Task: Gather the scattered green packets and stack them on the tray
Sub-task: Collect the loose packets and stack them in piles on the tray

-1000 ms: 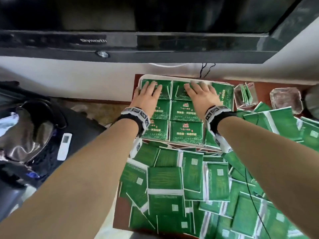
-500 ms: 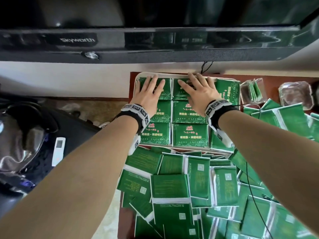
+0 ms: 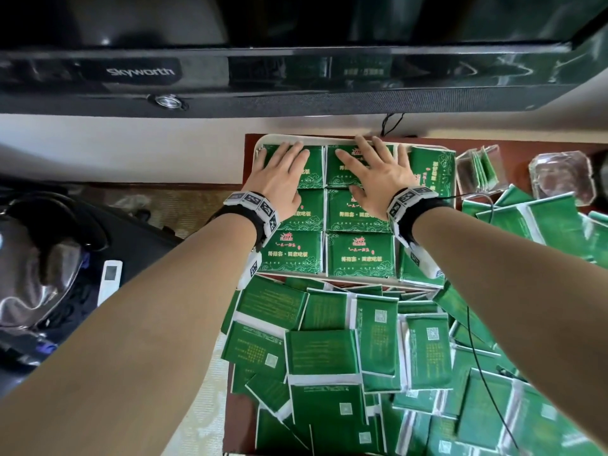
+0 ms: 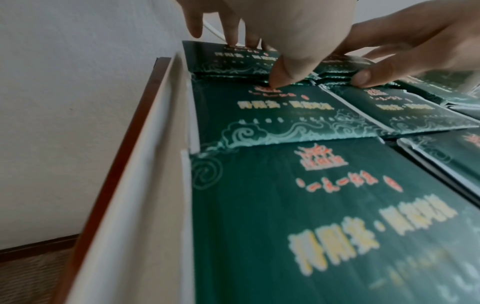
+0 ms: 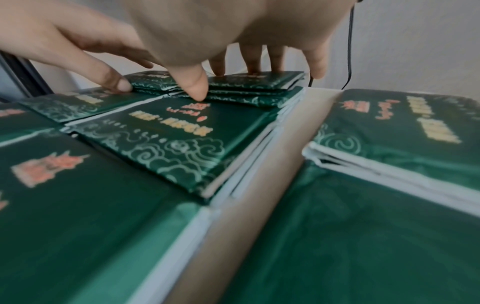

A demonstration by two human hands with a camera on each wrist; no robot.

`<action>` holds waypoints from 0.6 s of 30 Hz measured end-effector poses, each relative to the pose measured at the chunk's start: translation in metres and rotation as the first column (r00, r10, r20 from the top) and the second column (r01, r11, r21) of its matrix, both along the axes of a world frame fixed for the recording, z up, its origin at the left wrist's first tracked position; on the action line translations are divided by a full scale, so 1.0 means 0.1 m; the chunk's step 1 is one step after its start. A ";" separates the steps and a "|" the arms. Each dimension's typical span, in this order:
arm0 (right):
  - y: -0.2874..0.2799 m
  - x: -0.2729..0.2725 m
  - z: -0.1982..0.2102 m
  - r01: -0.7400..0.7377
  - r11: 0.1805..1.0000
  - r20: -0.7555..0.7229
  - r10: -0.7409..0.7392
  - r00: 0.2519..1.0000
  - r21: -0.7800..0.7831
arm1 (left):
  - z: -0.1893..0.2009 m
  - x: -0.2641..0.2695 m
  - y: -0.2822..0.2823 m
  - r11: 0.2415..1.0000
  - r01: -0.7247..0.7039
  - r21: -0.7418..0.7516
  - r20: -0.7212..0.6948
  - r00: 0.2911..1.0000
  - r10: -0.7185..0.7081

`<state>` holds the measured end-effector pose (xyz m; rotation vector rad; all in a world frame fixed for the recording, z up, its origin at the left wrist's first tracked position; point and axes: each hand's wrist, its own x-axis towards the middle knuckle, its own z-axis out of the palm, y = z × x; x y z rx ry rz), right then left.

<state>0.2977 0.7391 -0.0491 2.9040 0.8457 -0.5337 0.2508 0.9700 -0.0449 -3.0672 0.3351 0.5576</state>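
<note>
A white tray [image 3: 257,149] at the table's far end holds a grid of stacked green packets [image 3: 358,255]. My left hand [image 3: 285,163] lies flat, fingers straight, on the far-left stack [image 4: 228,61]. My right hand [image 3: 373,159] presses flat on the far-middle stack [image 5: 259,81], its fingertips reaching the far rim. Both thumbs touch the stacks one row nearer. Many loose green packets [image 3: 322,353] lie overlapping on the table in front of and to the right of the tray. A bare strip of tray floor [image 5: 259,181] shows between the middle and right columns.
A black Skyworth television [image 3: 141,72] hangs over the tray's far edge. A clear holder with packets [image 3: 480,169] and a glass dish [image 3: 562,176] stand to the right. A black cable [image 3: 477,340] crosses the loose packets. A bag and white remote [image 3: 110,281] lie beyond the table's left edge.
Both hands have slid a little toward the tray's far rim while staying flat on the far stacks. The head view has shifted closer.
</note>
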 end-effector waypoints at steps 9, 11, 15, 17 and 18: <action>0.01 -0.03 0.04 0.009 1.000 0.017 -0.009 1.000 0.005 | -0.01 0.01 0.01 1.000 0.001 -0.013 0.025 1.000 0.000; 0.00 -0.04 0.09 0.024 1.000 0.006 -0.024 1.000 0.008 | 0.02 0.01 -0.01 1.000 -0.003 -0.010 0.039 0.999 0.003; -0.04 -0.13 0.28 0.073 0.997 -0.008 -0.073 0.997 0.021 | 0.15 -0.03 -0.10 1.000 -0.006 -0.020 0.063 0.998 0.007; -0.07 -0.23 0.40 0.144 0.988 -0.020 -0.143 0.989 0.062 | 0.26 -0.09 -0.20 1.000 -0.010 -0.028 0.059 0.998 0.012; -0.09 -0.29 0.46 0.191 0.978 -0.036 -0.188 0.981 0.084 | 0.31 -0.14 -0.26 0.999 -0.009 -0.035 0.054 0.998 0.011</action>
